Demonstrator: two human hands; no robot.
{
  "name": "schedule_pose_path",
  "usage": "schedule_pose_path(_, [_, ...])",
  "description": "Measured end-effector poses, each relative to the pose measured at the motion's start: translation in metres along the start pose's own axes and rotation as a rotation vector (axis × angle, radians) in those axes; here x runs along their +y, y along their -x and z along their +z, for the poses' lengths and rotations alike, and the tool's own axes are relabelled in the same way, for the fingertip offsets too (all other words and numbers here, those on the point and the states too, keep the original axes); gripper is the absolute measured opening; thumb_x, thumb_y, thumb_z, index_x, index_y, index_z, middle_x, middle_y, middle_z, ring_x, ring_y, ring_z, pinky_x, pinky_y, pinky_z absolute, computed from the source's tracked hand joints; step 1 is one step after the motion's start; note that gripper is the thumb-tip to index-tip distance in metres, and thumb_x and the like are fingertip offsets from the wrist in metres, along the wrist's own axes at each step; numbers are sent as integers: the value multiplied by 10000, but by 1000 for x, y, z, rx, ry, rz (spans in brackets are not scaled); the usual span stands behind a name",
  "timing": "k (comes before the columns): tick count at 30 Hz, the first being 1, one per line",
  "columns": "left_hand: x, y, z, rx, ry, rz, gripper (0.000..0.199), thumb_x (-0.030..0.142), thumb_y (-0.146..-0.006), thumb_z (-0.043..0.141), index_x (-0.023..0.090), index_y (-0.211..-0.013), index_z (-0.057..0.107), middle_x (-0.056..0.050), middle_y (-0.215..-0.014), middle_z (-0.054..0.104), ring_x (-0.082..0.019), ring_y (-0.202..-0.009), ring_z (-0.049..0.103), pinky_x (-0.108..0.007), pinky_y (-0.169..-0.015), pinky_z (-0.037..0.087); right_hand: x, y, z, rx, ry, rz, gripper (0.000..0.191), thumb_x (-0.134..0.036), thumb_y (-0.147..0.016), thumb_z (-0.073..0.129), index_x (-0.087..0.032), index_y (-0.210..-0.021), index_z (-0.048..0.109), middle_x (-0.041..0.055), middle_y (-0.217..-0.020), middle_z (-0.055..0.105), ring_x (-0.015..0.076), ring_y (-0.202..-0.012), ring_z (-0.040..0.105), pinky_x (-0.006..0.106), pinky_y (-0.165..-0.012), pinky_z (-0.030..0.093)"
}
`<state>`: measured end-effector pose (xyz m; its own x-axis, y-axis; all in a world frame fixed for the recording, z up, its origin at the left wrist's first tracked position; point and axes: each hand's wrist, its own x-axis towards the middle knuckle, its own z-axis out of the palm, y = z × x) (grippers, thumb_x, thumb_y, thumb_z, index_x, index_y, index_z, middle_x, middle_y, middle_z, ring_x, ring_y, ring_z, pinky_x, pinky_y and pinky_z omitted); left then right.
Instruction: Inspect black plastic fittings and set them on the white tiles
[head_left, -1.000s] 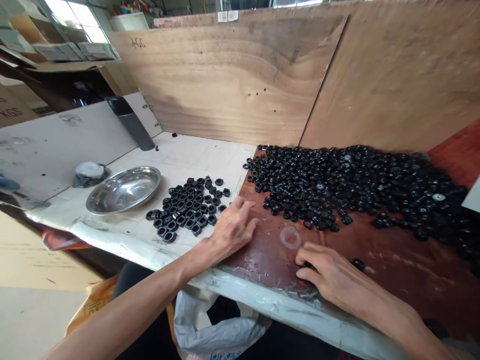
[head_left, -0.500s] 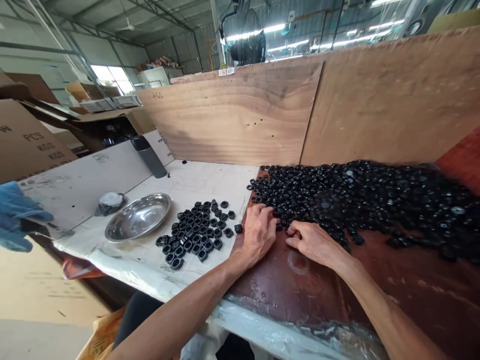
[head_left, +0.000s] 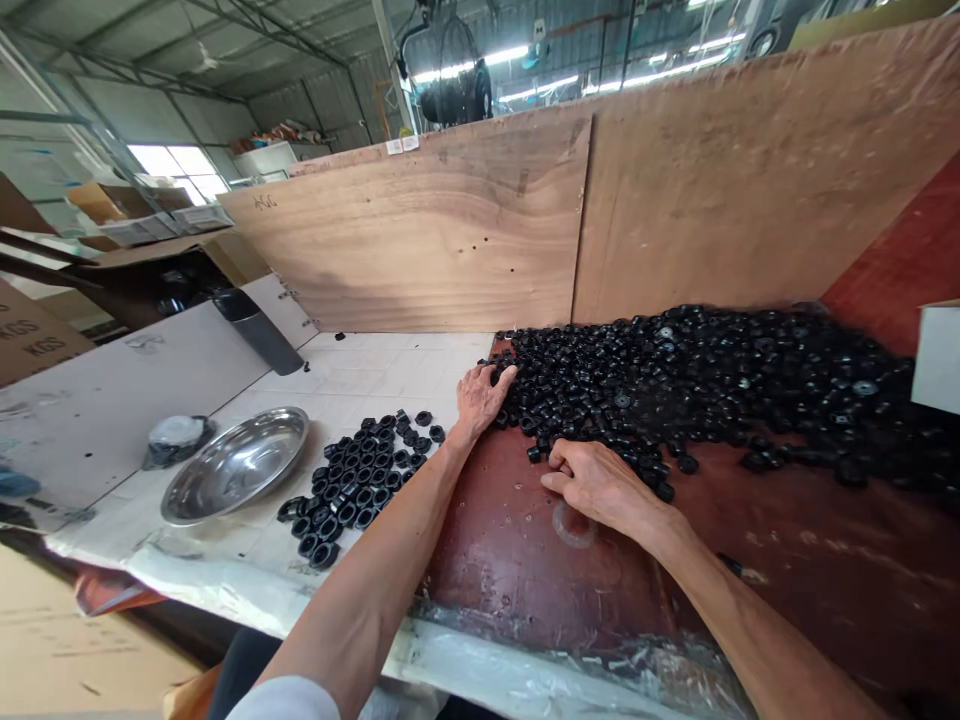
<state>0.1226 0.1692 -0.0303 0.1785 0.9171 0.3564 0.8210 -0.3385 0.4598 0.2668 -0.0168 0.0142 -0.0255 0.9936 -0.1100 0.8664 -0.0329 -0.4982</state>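
A large heap of small black parts (head_left: 720,385) lies along the wooden board on the red-brown surface. My left hand (head_left: 480,398) reaches to the heap's left end, fingers spread, touching parts there. My right hand (head_left: 600,482) is at the heap's front edge, thumb and index finger curled close together beside a single black part (head_left: 534,454); whether something is between them is too small to tell. On the white surface, left of my left forearm, sits a smaller group of black ring-shaped nuts (head_left: 352,478).
A shallow metal bowl (head_left: 236,465) and a plastic-wrapped lump (head_left: 176,440) sit at the left. Behind them a dark bottle (head_left: 259,332) leans near the low white side board (head_left: 135,375). The tall wooden board (head_left: 420,230) closes off the back. A white box edge (head_left: 937,355) shows at right.
The view has turned to the right. My left hand has moved away toward the back left edge of the heap, and its fingers are more spread. My right hand stays at the front edge.
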Motion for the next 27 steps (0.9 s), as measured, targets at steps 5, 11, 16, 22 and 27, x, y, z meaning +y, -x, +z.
schedule_pose_path(5, [5,26,9,14,71,50,418,502,-1035,385,189,-1031,662,-116,-1085,674,-253,-1118,594,-419,-1039,424,-2,5,-1,-21,-1,-22,100,-262,-837,648,-190,-887,694,50,-758,708,185,-689,606,267,-614,322])
schedule_pose_path(11, [23,72,15,76,120,48,321,394,-1037,410,163,-1007,632,-139,-1024,655,-289,-1067,598,-485,-1009,440,10,5,-8,-38,21,-35,81,-224,-793,627,-200,-742,685,41,-705,701,179,-648,595,272,-593,312])
schedule_pose_path(16, [41,104,16,110,164,61,283,339,-1027,428,123,-1080,603,-182,-1075,648,-325,-1109,600,-547,-995,453,19,1,-17,-35,54,-10,129,-224,-777,622,-196,-659,666,52,-726,713,184,-660,601,277,-599,327])
schedule_pose_path(22, [31,132,-32,82,258,187,264,267,-1008,466,134,-1211,571,-183,-1303,568,-302,-1290,511,-497,-1081,438,24,2,-26,-25,58,48,166,-283,-818,608,-204,-683,665,30,-647,689,176,-602,593,271,-567,333])
schedule_pose_path(27, [25,159,-76,-82,350,336,181,328,-954,592,200,-1074,637,-51,-946,617,-198,-928,610,-347,-864,534,22,4,-31,13,19,72,183,-342,-852,601,-215,-733,659,33,-726,743,187,-676,648,263,-598,388])
